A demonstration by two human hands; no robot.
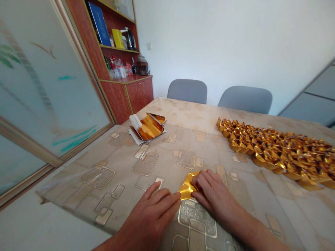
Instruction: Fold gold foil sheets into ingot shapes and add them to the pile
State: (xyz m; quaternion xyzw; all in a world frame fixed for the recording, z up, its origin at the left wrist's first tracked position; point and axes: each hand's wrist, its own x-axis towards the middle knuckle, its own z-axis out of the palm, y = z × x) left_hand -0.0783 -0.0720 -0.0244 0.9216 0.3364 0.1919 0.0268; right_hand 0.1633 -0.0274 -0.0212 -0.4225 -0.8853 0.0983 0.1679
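A small piece of folded gold foil paper (187,188) lies on the patterned tablecloth in front of me, between my hands. My left hand (154,212) comes from the lower left, thumb and index finger together at the paper's left corner; its other fingers are stretched out. My right hand (213,191) reaches in from the lower right with bent fingers closed on the paper's right side, hiding that part. Rows of folded gold paper pieces (277,150) stand packed together to the right. Farther off on the left rests a stack of gold foil sheets (151,127) with white backing.
The table (180,115) carries a light cover with printed rectangles. Two grey chairs (187,90) stand at its far side by the white wall. A red-brown cabinet (140,92) with shelves and a frosted sliding door (49,80) are at the left.
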